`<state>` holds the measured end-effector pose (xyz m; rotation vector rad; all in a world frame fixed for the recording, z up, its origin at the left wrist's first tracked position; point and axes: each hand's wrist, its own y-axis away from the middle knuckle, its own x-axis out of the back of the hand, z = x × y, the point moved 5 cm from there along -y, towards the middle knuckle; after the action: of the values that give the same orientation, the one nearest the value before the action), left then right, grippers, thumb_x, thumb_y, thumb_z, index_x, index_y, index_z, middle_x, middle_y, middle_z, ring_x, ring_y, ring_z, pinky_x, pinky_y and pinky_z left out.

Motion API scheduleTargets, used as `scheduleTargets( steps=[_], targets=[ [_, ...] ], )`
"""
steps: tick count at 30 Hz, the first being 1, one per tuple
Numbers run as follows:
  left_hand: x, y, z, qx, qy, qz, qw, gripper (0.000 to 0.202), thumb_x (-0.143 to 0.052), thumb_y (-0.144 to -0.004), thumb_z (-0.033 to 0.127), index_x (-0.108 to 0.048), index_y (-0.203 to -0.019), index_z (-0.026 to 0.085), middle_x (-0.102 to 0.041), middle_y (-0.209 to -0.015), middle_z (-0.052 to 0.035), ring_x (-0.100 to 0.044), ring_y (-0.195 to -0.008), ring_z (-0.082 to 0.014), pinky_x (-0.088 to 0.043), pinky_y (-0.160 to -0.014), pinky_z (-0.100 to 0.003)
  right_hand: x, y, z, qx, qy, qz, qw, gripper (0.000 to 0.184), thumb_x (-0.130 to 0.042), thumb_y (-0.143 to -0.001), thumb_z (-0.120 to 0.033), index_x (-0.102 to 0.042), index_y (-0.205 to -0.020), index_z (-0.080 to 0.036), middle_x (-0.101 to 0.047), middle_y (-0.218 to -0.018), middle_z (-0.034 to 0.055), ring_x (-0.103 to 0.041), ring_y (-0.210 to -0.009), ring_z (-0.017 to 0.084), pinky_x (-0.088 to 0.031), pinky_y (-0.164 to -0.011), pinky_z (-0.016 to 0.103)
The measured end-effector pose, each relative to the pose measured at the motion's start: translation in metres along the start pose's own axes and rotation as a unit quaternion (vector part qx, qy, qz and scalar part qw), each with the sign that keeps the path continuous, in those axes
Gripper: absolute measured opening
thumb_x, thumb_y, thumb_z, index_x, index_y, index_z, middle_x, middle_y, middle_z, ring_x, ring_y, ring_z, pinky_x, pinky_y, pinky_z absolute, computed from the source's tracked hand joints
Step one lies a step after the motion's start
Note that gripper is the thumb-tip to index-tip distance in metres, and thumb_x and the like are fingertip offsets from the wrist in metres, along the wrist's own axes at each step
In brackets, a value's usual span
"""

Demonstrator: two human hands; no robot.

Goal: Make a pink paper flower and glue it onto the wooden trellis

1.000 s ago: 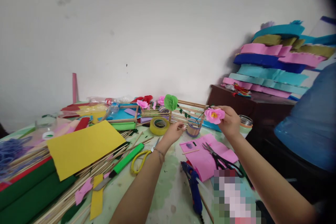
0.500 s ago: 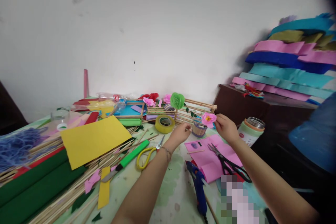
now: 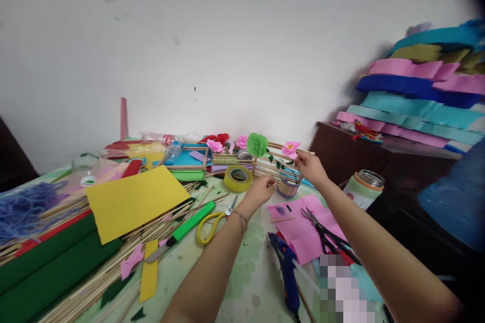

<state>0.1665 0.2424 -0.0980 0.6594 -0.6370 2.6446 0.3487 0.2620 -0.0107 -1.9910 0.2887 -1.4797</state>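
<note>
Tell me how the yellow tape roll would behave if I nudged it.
The yellow tape roll lies flat, hole upward, so a nudge would probably slide it rather than set it rolling. Low and broad, it seems unlikely to tip. Its thick winding suggests it is fairly stiff and perhaps heavy for its size.

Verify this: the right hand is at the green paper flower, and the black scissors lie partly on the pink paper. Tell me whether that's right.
Not quite. The head view shows the right hand at the pink paper flower, not the green paper flower. The black scissors do lie partly on the pink paper.
</note>
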Motion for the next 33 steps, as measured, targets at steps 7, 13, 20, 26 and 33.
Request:
scheduleTargets(
  steps=[7,13,20,26,33],
  targets=[
    [0.001,0.0,0.0,-0.002,0.003,0.005,1.0,0.027,-0.057,-0.092,0.034,-0.061,-0.111,0.015,-0.064,-0.112,-0.0081,-0.063,-0.098,-0.0199,-0.053,-0.086,-0.042,-0.011,-0.005,0.001,-0.007,-0.021,-0.004,1.0,0.028,-0.058,-0.093,-0.033,-0.06,-0.115,-0.016,-0.064,-0.112,0.0072,-0.065,-0.093,0.019,-0.056,-0.079,0.039],
    [0.005,-0.001,-0.002,0.003,-0.002,0.014,1.0,0.027,-0.057,-0.092,0.034,-0.061,-0.111,0.015,-0.064,-0.112,-0.0081,-0.063,-0.098,-0.02,-0.053,-0.086,-0.042,-0.027,0.002,0.0,0.006,-0.048,-0.01,0.999,0.029,-0.058,-0.093,-0.033,-0.06,-0.116,-0.016,-0.064,-0.114,0.0075,-0.064,-0.094,0.019,-0.056,-0.08,0.039],
    [0.009,-0.003,-0.014,0.034,-0.004,0.03,0.999,0.03,-0.056,-0.093,0.034,-0.059,-0.116,0.017,-0.061,-0.118,-0.009,-0.062,-0.1,-0.0204,-0.054,-0.086,-0.042,-0.042,0.007,-0.001,0.016,-0.077,-0.004,0.997,0.028,-0.058,-0.093,-0.032,-0.06,-0.116,-0.016,-0.063,-0.115,0.0078,-0.064,-0.097,0.02,-0.055,-0.083,0.041],
    [0.011,-0.002,-0.03,0.08,-0.009,0.038,0.996,0.033,-0.057,-0.092,0.034,-0.057,-0.12,0.017,-0.06,-0.121,-0.0097,-0.061,-0.102,-0.0215,-0.053,-0.087,-0.043,-0.036,0.007,0.025,-0.046,-0.072,0.045,0.995,0.03,-0.058,-0.093,-0.033,-0.059,-0.118,-0.016,-0.063,-0.116,0.008,-0.064,-0.097,0.02,-0.055,-0.082,0.041],
    [0.009,0.0,-0.038,0.103,-0.004,0.032,0.994,0.033,-0.057,-0.092,0.034,-0.057,-0.121,0.017,-0.059,-0.122,-0.0098,-0.061,-0.103,-0.0217,-0.053,-0.087,-0.043,-0.045,0.004,0.047,-0.098,-0.06,0.078,0.99,0.031,-0.058,-0.093,-0.033,-0.058,-0.12,-0.017,-0.062,-0.118,0.0083,-0.064,-0.098,0.021,-0.055,-0.082,0.041]
  ],
)
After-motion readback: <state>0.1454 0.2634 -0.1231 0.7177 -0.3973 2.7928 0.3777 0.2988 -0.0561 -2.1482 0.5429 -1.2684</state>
